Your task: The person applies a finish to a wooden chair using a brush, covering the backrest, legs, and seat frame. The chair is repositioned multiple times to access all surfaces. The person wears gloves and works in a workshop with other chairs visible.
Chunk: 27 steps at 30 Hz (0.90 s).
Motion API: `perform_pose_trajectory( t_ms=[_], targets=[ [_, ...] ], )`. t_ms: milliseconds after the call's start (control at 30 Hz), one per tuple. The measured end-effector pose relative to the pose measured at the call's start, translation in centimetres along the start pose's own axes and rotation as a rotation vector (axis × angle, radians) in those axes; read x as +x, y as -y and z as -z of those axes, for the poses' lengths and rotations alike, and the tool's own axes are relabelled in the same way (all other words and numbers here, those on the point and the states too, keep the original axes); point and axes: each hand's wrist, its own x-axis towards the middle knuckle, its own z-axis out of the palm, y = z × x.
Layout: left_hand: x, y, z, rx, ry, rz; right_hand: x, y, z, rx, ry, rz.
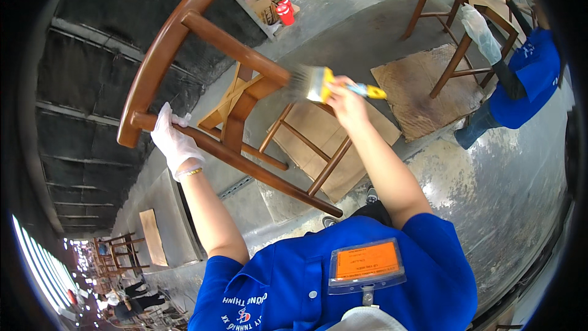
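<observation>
A brown wooden chair frame stands tilted before me, its curved back rail up at the left. Gloved in thin white plastic, my left hand grips a back post of the chair just below that rail. In my bare right hand is a paintbrush with a yellow handle, its bristles blurred at the end of another part of the frame. The crossed seat supports show between the posts. Whether the bristles touch the wood I cannot tell.
Flattened cardboard lies under the chair. At the right a co-worker in a blue shirt stands by another chair on a second cardboard sheet. Red cups sit at the back; a dark wall runs along the left.
</observation>
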Motion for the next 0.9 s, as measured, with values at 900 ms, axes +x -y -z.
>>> perform_pose_trajectory(
  t_ms=[900],
  targets=[
    [7.0, 11.4, 1.7, 0.161, 0.093, 0.096, -4.2, -2.7, 15.3, -0.856, -0.298, 0.444]
  ],
)
